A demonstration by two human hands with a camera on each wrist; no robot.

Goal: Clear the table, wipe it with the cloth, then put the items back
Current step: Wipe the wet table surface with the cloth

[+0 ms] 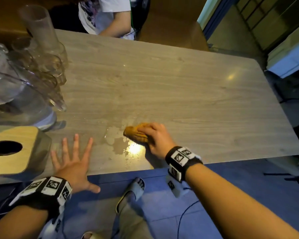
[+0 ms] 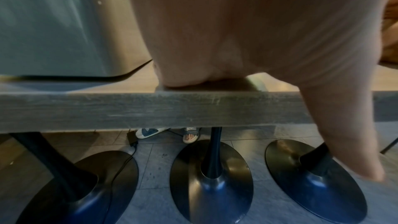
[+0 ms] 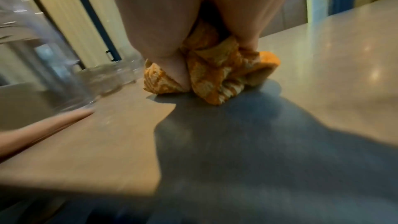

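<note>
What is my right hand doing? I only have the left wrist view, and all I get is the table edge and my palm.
Observer: Your right hand is gripping a bunched orange cloth and pressing it onto the table.
Operator: Is there anything to wipe near it?
Observer: Yes, a wet patch lies just left of the cloth, between your two hands.
Operator: And my left hand?
Observer: The left hand lies flat with fingers spread at the near edge, beside a wooden-topped box.
Operator: Is the table cleared?
Observer: Not quite; glass jars are crowded at its left end.
</note>
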